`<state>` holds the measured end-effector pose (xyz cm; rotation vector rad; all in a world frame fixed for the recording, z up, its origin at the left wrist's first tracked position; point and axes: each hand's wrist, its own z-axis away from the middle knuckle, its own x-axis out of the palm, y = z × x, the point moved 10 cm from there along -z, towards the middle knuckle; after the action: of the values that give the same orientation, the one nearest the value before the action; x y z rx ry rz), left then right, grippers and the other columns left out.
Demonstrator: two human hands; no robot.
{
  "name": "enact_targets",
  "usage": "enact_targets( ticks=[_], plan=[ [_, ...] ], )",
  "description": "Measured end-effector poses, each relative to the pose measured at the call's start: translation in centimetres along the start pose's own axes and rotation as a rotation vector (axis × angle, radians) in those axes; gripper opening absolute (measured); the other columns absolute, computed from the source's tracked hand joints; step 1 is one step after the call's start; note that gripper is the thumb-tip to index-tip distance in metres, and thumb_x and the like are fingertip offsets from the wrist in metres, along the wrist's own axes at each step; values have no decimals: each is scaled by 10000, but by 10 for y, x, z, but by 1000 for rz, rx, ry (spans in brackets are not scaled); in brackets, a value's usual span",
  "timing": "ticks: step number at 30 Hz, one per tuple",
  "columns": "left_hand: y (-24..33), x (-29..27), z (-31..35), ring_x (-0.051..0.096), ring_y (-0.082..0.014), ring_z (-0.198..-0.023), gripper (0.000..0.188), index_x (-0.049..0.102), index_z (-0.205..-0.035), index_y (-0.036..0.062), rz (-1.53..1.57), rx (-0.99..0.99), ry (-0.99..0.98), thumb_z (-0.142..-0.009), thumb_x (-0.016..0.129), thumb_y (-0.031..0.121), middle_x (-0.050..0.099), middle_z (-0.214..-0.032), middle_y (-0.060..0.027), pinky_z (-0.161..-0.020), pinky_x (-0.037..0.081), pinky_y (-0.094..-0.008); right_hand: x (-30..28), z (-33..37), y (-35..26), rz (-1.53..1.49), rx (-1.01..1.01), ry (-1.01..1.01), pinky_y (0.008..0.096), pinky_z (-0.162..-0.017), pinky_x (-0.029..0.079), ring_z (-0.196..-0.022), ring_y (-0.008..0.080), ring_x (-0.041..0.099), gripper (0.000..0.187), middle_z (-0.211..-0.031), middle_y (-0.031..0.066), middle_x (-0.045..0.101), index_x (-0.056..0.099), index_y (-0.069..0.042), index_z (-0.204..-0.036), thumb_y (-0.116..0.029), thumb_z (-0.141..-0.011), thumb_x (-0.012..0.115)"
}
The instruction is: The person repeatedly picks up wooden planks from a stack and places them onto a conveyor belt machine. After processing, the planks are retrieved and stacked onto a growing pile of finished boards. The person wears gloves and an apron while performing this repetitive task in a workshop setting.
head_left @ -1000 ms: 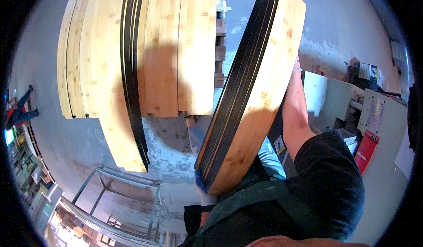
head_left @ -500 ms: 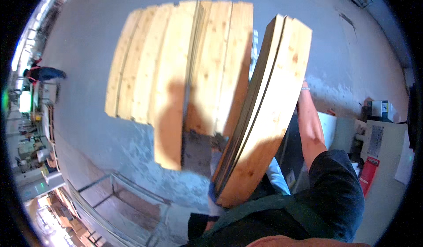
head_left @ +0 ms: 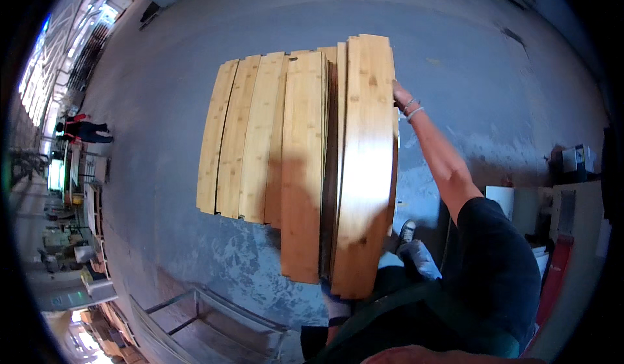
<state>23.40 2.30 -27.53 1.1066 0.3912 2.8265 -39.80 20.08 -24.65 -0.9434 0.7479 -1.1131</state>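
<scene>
A stack of long, light-brown wooden planks (head_left: 368,130) lies lengthwise before me, held at both ends. My right hand (head_left: 401,93), with bracelets on its wrist, is closed on the right edge near the far end. At the near end my left hand (head_left: 335,306) shows only in part, its fingers hidden at the planks' end. Just left of the held stack, a pile of similar planks (head_left: 257,133) is laid side by side. One nearer plank (head_left: 302,221) sticks out toward me, and my shadow falls across the wood.
A metal frame (head_left: 195,312) stands at the lower left. Cabinets (head_left: 575,208) and a red object (head_left: 556,276) are at the right. My shoe (head_left: 407,231) shows beside the stack. Far left, another person (head_left: 83,130) stands near work tables on the grey floor (head_left: 156,136).
The held stack has swung from a slant to nearly straight and moved left, against the pile. My right hand has come into view at its far end.
</scene>
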Motion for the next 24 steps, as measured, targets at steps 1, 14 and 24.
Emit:
enact_targets(
  ticks=[1, 14, 24],
  plan=[
    [8, -4, -3, 423, -330, -1308, 527, 339, -1469, 77, -27, 9, -9, -1019, 446, 329, 390, -1472, -161, -1087, 378, -451, -8, 9, 10, 170, 137, 88, 410, -771, 542, -905, 241, 646, 485, -1195, 81, 638, 575, -32, -1227, -445, -982, 507],
    [71, -3, 5, 529, -348, -1203, 429, 528, -1281, -13, -1460, -4, -124, -1021, 416, 309, 548, -1305, -241, -987, 419, -426, 150, 315, 79, 389, -11, 151, 394, -729, 540, -840, 310, 672, 716, -962, 235, 653, 522, 104, -1150, -498, -821, 726],
    [61, 39, 27, 527, -275, -1205, 373, 496, -1299, -14, -779, -349, -399, -1054, 323, 208, 559, -1300, -172, -1042, 397, -372, 207, 434, 197, -21, 393, 50, 373, -923, 497, -1094, 325, 611, 987, -1203, 272, 599, 457, 166, -1286, -654, -786, 682]
  ],
)
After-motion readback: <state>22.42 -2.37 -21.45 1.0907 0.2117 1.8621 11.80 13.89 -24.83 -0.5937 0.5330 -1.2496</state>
